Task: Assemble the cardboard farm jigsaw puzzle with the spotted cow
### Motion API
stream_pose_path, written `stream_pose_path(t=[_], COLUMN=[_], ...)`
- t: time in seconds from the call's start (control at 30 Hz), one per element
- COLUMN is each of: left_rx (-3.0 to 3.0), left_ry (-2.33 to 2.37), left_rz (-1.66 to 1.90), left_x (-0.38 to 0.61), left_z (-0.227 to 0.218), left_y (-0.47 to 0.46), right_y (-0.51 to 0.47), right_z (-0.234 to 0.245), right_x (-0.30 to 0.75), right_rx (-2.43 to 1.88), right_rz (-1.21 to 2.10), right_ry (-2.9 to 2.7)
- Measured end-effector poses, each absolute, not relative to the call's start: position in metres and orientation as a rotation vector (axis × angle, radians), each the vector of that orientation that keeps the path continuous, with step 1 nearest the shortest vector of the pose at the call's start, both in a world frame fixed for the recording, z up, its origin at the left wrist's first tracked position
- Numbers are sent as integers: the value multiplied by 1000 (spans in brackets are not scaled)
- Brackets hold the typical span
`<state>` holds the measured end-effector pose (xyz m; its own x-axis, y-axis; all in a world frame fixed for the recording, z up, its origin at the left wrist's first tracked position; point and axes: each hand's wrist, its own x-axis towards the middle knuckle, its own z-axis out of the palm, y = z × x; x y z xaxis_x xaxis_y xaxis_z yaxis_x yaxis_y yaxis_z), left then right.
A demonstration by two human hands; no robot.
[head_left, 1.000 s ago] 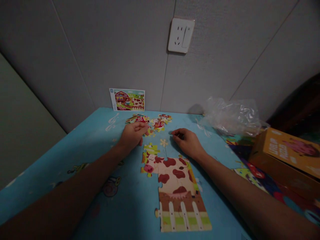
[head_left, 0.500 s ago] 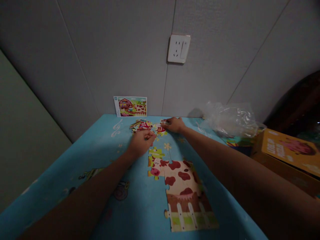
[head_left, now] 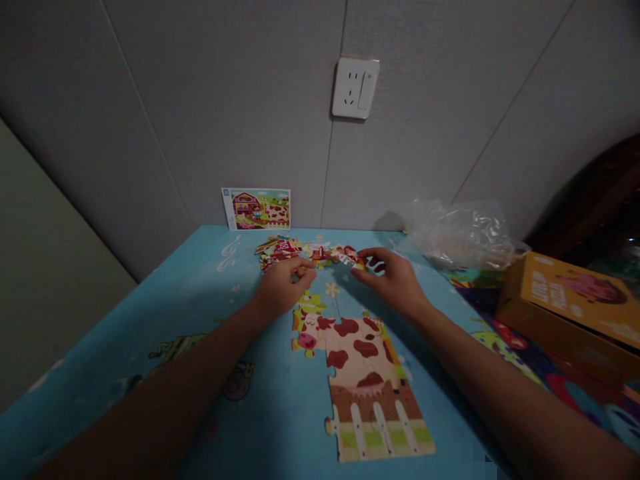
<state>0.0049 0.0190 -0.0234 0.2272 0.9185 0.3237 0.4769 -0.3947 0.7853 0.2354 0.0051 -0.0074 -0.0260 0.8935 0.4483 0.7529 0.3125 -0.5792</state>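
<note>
My right hand [head_left: 393, 275] grips a puzzle piece [head_left: 347, 256] with red and white on it, between thumb and fingers, just above the table. My left hand [head_left: 285, 283] is closed in a pinch in front of the loose puzzle pieces [head_left: 276, 248]; whatever its fingertips hold is hidden. More loose pieces [head_left: 317, 251] lie between the two hands. Nearer to me lies a joined part of the puzzle [head_left: 367, 383], showing a cow's spotted body above a white fence. The cow's head [head_left: 309, 331] is attached at its upper left.
A small farm picture card [head_left: 261, 210] leans against the back wall. On the right are a crumpled clear plastic bag [head_left: 460, 233] and an orange puzzle box [head_left: 575, 313]. A blue patterned cloth [head_left: 280, 413] covers the table. A wall socket [head_left: 355, 89] is above.
My right hand has come back from the loose pieces, toward me and to the right, with a puzzle piece in its fingers. My left hand stays almost in place, still closed.
</note>
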Motion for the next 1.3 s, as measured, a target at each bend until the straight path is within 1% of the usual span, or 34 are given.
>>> stream_pose_path(t=[0.17, 0.23, 0.33, 0.5, 0.63, 0.83, 0.93, 1.03, 1.13, 1.2, 1.3], left_rx=[1716, 1665, 1615, 1621, 1654, 1475, 1399, 1402, 1413, 1414, 1409], left_ry=[1050, 997, 966, 974, 1072, 1383, 1437, 1466, 1479, 1485, 1492], left_rz=[1017, 999, 1001, 980, 1010, 1261, 1339, 1365, 1351, 1334, 1323], left_x=[13, 13, 10, 7, 8, 4, 2, 2, 4, 4, 3], left_z=[-13, -11, -12, -15, -13, -6, -6, -7, -7, -7, -8], left_y=[4, 2, 4, 8, 8, 13, 15, 15, 15, 15, 17], right_y=[-7, -9, -6, 1, 3, 9, 12, 15, 19, 22, 24], right_z=[-4, -8, -14, -21, -23, -23, -23, -24, -27, -27, -26], right_x=[214, 209, 208, 213, 213, 219, 218, 211, 206, 208, 214], right_rx=[-950, -860, -937, -1054, -1096, -1378, -1381, -1290, -1449, -1587, -1630], right_rz=[244, 269, 353, 605, 653, 527, 387, 218, 96, 78, 101], right_ry=[-2086, -2129, -2058, -1916, -1870, -1910, -2075, -2294, -2338, -2333, -2369])
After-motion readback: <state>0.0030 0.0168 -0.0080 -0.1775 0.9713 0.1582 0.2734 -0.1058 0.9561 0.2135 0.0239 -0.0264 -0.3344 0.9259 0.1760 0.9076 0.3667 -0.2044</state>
